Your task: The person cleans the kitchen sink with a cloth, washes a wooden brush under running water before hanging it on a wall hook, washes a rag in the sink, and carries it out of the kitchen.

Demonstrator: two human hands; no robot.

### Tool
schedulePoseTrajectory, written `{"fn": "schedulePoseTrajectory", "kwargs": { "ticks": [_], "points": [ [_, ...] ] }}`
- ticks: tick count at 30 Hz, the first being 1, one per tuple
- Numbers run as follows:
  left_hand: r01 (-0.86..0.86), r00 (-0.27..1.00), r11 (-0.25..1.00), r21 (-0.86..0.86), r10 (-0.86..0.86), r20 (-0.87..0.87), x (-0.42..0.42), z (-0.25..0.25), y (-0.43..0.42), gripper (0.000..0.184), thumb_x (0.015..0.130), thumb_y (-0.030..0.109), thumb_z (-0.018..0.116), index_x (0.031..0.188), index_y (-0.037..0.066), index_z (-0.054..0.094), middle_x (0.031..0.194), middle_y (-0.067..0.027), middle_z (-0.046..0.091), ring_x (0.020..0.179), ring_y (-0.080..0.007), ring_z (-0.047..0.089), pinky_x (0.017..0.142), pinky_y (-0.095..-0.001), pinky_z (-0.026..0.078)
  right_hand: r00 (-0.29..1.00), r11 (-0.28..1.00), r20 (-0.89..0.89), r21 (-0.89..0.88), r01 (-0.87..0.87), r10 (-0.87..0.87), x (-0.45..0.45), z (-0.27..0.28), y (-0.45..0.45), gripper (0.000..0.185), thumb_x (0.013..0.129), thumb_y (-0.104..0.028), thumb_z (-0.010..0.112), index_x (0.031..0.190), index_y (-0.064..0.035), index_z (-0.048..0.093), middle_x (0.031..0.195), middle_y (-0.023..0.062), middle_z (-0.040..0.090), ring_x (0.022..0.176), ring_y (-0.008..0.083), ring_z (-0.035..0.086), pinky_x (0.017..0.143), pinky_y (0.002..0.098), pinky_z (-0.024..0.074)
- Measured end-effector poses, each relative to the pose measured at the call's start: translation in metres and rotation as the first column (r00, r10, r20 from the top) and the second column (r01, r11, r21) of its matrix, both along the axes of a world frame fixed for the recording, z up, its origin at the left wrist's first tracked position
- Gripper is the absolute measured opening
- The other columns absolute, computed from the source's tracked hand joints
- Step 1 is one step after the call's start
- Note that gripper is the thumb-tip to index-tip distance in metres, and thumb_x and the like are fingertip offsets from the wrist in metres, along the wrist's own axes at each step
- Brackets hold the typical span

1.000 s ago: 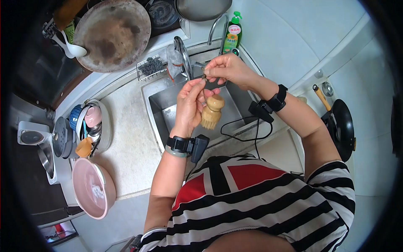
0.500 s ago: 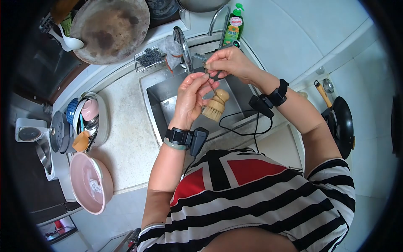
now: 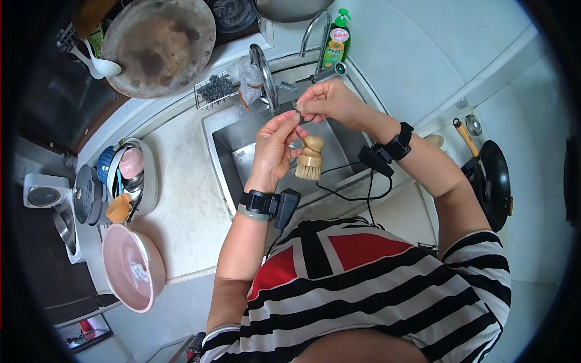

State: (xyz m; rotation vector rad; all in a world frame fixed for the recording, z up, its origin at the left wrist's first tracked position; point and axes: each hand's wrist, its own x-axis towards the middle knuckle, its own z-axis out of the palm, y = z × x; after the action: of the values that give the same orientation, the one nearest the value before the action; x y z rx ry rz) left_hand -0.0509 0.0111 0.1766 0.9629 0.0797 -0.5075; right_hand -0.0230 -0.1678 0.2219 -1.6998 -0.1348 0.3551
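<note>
A round wooden scrub brush with pale bristles hangs over the sink, knob up and bristles down. My left hand is closed, thumb and finger pinched at the brush's hanging cord. My right hand pinches at the same spot, its fingertips meeting those of the left. Most of the cord is hidden by the fingers. Both hands are above the basin, in front of the curved faucet.
Behind the sink stand a green soap bottle and a wire rack with a scouring pad. To the left are a dish basin and a pink tub. A black pan is at right. A black cable loops near the sink's front.
The brush has swung from a tilt to nearly upright below my fingers. My right hand has come down slightly, and both hands still pinch together.
</note>
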Motion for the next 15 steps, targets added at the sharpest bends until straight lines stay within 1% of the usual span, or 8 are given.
{"fn": "schedulePoseTrajectory", "kwargs": {
  "ticks": [4,6,7,9,10,12,13,15],
  "points": [
    [0.009,1.000,1.000,-0.011,-0.009,0.014,0.002,-0.006,0.003,0.021,0.089,0.020,0.062,0.107,0.010,0.058,0.080,0.0013,0.060,0.075,-0.0114,0.062,0.056,-0.0305,0.050,1.000,1.000,0.005,-0.003,-0.002,0.002,-0.001,0.001,-0.001,0.018,0.079,-0.016,0.067,0.089,-0.0005,0.066,0.080,0.0040,0.065,0.070,0.0074,0.061,0.059,0.0188,0.0493],
    [0.015,1.000,1.000,0.005,-0.015,0.024,0.001,-0.005,0.004,0.020,0.090,0.020,0.060,0.106,0.009,0.058,0.084,-0.0012,0.062,0.081,-0.0130,0.064,0.056,-0.0296,0.051,0.999,1.000,0.047,-0.025,-0.008,0.009,-0.001,0.001,-0.001,0.017,0.079,-0.013,0.066,0.089,0.0002,0.066,0.080,0.0045,0.066,0.069,0.0080,0.062,0.059,0.0189,0.0493],
    [0.015,1.000,1.000,0.005,-0.015,0.023,0.001,-0.004,0.003,0.020,0.090,0.020,0.060,0.106,0.009,0.058,0.084,-0.0012,0.062,0.081,-0.0130,0.064,0.056,-0.0296,0.051,0.999,1.000,0.047,-0.024,-0.008,0.009,-0.001,0.000,-0.001,0.017,0.079,-0.013,0.066,0.089,0.0002,0.066,0.080,0.0045,0.066,0.069,0.0080,0.062,0.059,0.0189,0.0493],
    [0.038,0.998,0.999,-0.020,-0.037,0.045,0.002,-0.003,0.003,0.018,0.091,0.019,0.058,0.105,0.007,0.059,0.090,-0.0040,0.065,0.088,-0.0157,0.065,0.058,-0.0308,0.053,0.997,0.999,0.080,-0.037,-0.020,0.022,0.000,-0.004,-0.002,0.017,0.079,-0.012,0.065,0.090,0.0010,0.065,0.081,0.0046,0.066,0.069,0.0081,0.061,0.060,0.0190,0.0493],
    [0.039,0.998,0.999,-0.020,-0.038,0.046,0.002,-0.003,0.003,0.018,0.091,0.019,0.058,0.105,0.007,0.059,0.090,-0.0040,0.065,0.088,-0.0157,0.065,0.058,-0.0308,0.053,0.996,0.999,0.081,-0.036,-0.019,0.022,-0.001,-0.004,-0.002,0.017,0.079,-0.012,0.065,0.090,0.0010,0.065,0.081,0.0046,0.066,0.069,0.0081,0.061,0.060,0.0190,0.0493],
    [0.072,0.994,0.997,-0.024,-0.070,0.080,0.003,-0.003,0.002,0.016,0.092,0.016,0.057,0.104,0.006,0.060,0.094,-0.0059,0.065,0.093,-0.0182,0.065,0.061,-0.0343,0.056,1.000,1.000,0.026,0.014,-0.014,0.014,-0.002,-0.005,-0.001,0.020,0.079,-0.013,0.067,0.093,0.0013,0.064,0.082,0.0047,0.066,0.070,0.0081,0.062,0.060,0.0191,0.0491],
    [0.072,0.994,0.997,-0.024,-0.070,0.081,0.003,-0.003,0.002,0.016,0.092,0.016,0.057,0.104,0.006,0.060,0.094,-0.0059,0.065,0.093,-0.0182,0.065,0.061,-0.0343,0.056,1.000,1.000,0.027,0.015,-0.014,0.014,-0.002,-0.007,-0.002,0.020,0.079,-0.013,0.067,0.093,0.0013,0.064,0.082,0.0047,0.066,0.070,0.0081,0.062,0.060,0.0191,0.0491],
    [0.072,0.994,0.996,-0.045,-0.068,0.086,0.002,-0.005,0.003,0.013,0.092,0.018,0.058,0.101,0.009,0.061,0.096,-0.0024,0.066,0.090,-0.0138,0.064,0.066,-0.0356,0.052,0.993,0.992,0.033,0.053,-0.111,0.109,-0.001,-0.011,-0.003,0.022,0.083,-0.015,0.068,0.100,-0.0024,0.061,0.086,0.0035,0.066,0.075,0.0082,0.062,0.064,0.0199,0.0487]
  ]
}}
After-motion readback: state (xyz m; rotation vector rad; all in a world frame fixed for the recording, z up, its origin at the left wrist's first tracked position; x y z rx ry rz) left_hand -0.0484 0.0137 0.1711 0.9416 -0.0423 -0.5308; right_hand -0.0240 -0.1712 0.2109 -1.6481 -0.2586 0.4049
